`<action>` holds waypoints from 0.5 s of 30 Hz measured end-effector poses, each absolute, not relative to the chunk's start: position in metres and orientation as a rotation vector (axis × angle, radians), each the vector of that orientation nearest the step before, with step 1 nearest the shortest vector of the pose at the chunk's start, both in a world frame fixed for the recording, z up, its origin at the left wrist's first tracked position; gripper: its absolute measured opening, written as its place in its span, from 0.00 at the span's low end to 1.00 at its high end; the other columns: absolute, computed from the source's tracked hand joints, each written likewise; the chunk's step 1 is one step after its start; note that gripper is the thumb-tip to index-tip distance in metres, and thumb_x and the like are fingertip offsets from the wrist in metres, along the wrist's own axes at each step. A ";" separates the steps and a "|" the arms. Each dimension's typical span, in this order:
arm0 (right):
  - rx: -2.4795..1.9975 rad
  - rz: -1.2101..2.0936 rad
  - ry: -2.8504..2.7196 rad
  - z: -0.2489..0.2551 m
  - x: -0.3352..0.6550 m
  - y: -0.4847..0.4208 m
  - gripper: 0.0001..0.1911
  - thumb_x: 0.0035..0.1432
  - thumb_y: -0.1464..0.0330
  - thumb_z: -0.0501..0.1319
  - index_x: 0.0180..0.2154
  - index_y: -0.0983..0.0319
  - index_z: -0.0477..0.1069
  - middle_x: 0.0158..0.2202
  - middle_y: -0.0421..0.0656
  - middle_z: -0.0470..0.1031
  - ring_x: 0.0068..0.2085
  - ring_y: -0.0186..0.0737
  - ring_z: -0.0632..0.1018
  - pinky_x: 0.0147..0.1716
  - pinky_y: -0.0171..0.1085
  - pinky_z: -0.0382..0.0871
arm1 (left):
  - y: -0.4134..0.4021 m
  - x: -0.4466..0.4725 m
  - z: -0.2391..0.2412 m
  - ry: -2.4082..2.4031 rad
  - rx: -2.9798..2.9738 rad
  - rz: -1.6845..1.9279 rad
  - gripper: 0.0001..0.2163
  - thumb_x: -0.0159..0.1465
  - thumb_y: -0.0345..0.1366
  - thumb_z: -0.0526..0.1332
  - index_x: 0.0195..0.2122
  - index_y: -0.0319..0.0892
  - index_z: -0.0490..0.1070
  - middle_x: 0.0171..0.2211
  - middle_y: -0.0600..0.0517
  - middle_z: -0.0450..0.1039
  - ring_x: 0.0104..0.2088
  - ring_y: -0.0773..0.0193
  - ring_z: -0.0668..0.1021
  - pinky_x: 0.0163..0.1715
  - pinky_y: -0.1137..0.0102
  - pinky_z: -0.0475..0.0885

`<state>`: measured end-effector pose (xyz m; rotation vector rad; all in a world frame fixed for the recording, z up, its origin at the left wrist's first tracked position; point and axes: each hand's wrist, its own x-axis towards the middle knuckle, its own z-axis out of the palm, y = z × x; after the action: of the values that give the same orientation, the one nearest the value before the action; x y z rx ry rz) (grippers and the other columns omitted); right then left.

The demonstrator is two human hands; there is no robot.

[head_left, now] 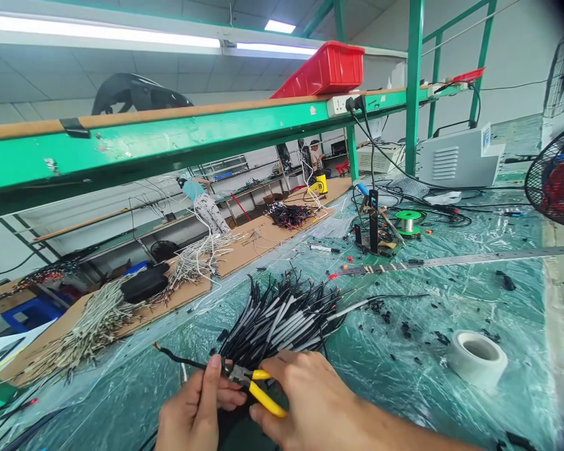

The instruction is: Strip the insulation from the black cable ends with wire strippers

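Observation:
My left hand (195,407) pinches a black cable (181,358) between thumb and fingers, its stripped coloured tip pointing up to the left. Wrapped in my right hand (305,394) are the yellow handles of a pair of cutting pliers (267,398). The metal jaws are at the cable, right beside my left fingertips; whether they are closed on it I cannot tell. Just beyond both hands lies a heap of black and grey sleeved cables (282,313). The far end of the held cable is hidden.
A roll of white tape (477,357) stands at the right, with black scraps (407,329) around it. Behind are a steel ruler (446,260), a solder spool (408,222) and a black stand (373,228). Bundles of pale wires (94,326) lie on cardboard at left. A green shelf (207,131) crosses above.

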<state>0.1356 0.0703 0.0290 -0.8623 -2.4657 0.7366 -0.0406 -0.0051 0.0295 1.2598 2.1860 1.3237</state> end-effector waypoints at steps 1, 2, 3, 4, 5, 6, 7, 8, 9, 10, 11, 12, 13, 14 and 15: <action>-0.857 0.788 -2.453 0.028 0.135 0.071 0.13 0.53 0.57 0.59 0.32 0.60 0.72 0.29 0.41 0.76 0.30 0.39 0.75 0.28 0.35 0.60 | -0.005 -0.040 0.029 2.201 1.270 1.332 0.23 0.55 0.60 0.58 0.22 0.44 0.76 0.22 0.48 0.81 0.25 0.54 0.83 0.30 0.67 0.78; -0.848 0.863 -2.437 0.027 0.135 0.072 0.14 0.53 0.56 0.59 0.29 0.60 0.71 0.26 0.40 0.74 0.27 0.38 0.73 0.27 0.34 0.59 | -0.005 -0.040 0.029 2.222 1.276 1.350 0.23 0.55 0.60 0.58 0.23 0.44 0.76 0.23 0.47 0.82 0.26 0.53 0.83 0.30 0.67 0.78; -0.835 0.974 -2.415 0.026 0.134 0.073 0.15 0.53 0.55 0.60 0.27 0.61 0.70 0.23 0.39 0.72 0.25 0.36 0.71 0.25 0.33 0.59 | -0.005 -0.039 0.029 2.243 1.272 1.381 0.23 0.55 0.59 0.59 0.24 0.44 0.77 0.24 0.47 0.82 0.27 0.53 0.83 0.30 0.68 0.78; -0.817 1.130 -2.379 0.025 0.133 0.075 0.17 0.53 0.54 0.59 0.26 0.61 0.70 0.21 0.38 0.70 0.24 0.34 0.70 0.23 0.32 0.58 | -0.005 -0.038 0.029 2.247 1.258 1.409 0.22 0.55 0.59 0.59 0.25 0.43 0.78 0.25 0.46 0.82 0.28 0.52 0.83 0.31 0.68 0.79; -0.788 1.331 -2.333 0.024 0.132 0.076 0.17 0.54 0.54 0.59 0.26 0.61 0.69 0.21 0.37 0.69 0.22 0.33 0.68 0.22 0.32 0.58 | -0.005 -0.038 0.029 2.236 1.238 1.438 0.22 0.54 0.59 0.60 0.26 0.43 0.78 0.26 0.46 0.83 0.29 0.52 0.84 0.31 0.68 0.79; -0.754 1.548 -2.274 0.022 0.130 0.077 0.17 0.55 0.54 0.58 0.26 0.61 0.69 0.21 0.37 0.68 0.20 0.31 0.67 0.20 0.31 0.58 | -0.005 -0.038 0.030 2.212 1.216 1.458 0.23 0.54 0.59 0.60 0.27 0.43 0.78 0.27 0.46 0.83 0.29 0.51 0.84 0.32 0.68 0.79; -0.723 1.747 -2.206 0.021 0.128 0.077 0.17 0.55 0.55 0.57 0.27 0.61 0.68 0.22 0.37 0.68 0.19 0.30 0.66 0.18 0.30 0.58 | -0.005 -0.039 0.030 2.181 1.196 1.468 0.23 0.53 0.59 0.61 0.28 0.42 0.78 0.28 0.46 0.83 0.30 0.51 0.84 0.33 0.68 0.79; -0.697 1.896 -2.143 0.021 0.126 0.078 0.16 0.56 0.55 0.56 0.28 0.61 0.68 0.22 0.37 0.68 0.17 0.30 0.65 0.16 0.30 0.57 | -0.005 -0.040 0.030 2.150 1.174 1.465 0.23 0.52 0.59 0.61 0.29 0.42 0.78 0.29 0.45 0.84 0.31 0.51 0.84 0.33 0.68 0.80; -0.684 1.981 -2.101 0.020 0.125 0.078 0.15 0.56 0.56 0.56 0.28 0.61 0.68 0.22 0.37 0.68 0.17 0.29 0.64 0.15 0.29 0.57 | -0.004 -0.040 0.030 2.128 1.148 1.457 0.24 0.52 0.60 0.62 0.29 0.41 0.78 0.29 0.45 0.84 0.32 0.50 0.84 0.33 0.67 0.80; -0.681 1.998 -2.092 0.020 0.124 0.077 0.14 0.56 0.57 0.56 0.29 0.61 0.68 0.23 0.37 0.68 0.16 0.29 0.64 0.14 0.29 0.56 | -0.004 -0.041 0.030 2.120 1.115 1.455 0.24 0.51 0.60 0.62 0.29 0.41 0.78 0.29 0.45 0.84 0.32 0.50 0.84 0.33 0.67 0.80; -0.687 1.953 -2.105 0.019 0.124 0.077 0.14 0.56 0.57 0.57 0.29 0.61 0.69 0.23 0.37 0.68 0.16 0.29 0.64 0.14 0.29 0.56 | -0.003 -0.041 0.030 2.128 1.073 1.459 0.25 0.50 0.60 0.63 0.28 0.41 0.78 0.29 0.45 0.84 0.32 0.49 0.84 0.33 0.66 0.80; -0.700 1.871 -2.131 0.019 0.124 0.076 0.14 0.56 0.57 0.57 0.30 0.61 0.70 0.23 0.37 0.68 0.17 0.29 0.65 0.15 0.29 0.56 | -0.003 -0.041 0.030 2.143 1.027 1.463 0.25 0.50 0.60 0.63 0.28 0.40 0.79 0.28 0.45 0.83 0.32 0.49 0.84 0.33 0.66 0.80; -0.716 1.768 -2.168 0.020 0.125 0.075 0.15 0.56 0.57 0.58 0.30 0.62 0.71 0.23 0.37 0.69 0.19 0.29 0.66 0.16 0.29 0.56 | -0.003 -0.040 0.031 2.167 0.988 1.475 0.24 0.50 0.60 0.63 0.28 0.40 0.79 0.27 0.45 0.83 0.31 0.49 0.84 0.32 0.65 0.80; -0.735 1.650 -2.212 0.020 0.127 0.074 0.16 0.56 0.56 0.58 0.30 0.62 0.71 0.23 0.37 0.69 0.20 0.30 0.67 0.18 0.29 0.56 | -0.003 -0.039 0.031 2.190 0.965 1.476 0.24 0.50 0.60 0.63 0.27 0.41 0.79 0.26 0.46 0.83 0.31 0.49 0.84 0.32 0.65 0.80; -0.758 1.518 -2.260 0.020 0.128 0.073 0.16 0.55 0.55 0.59 0.30 0.62 0.72 0.23 0.37 0.70 0.22 0.30 0.67 0.19 0.30 0.56 | -0.003 -0.038 0.031 2.211 0.963 1.474 0.24 0.50 0.60 0.63 0.27 0.41 0.79 0.26 0.46 0.83 0.31 0.49 0.84 0.32 0.65 0.80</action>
<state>0.1282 0.0732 0.0205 -0.7583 -2.2595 1.5175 -0.0384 -0.0034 0.0312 0.9630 2.2107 1.4738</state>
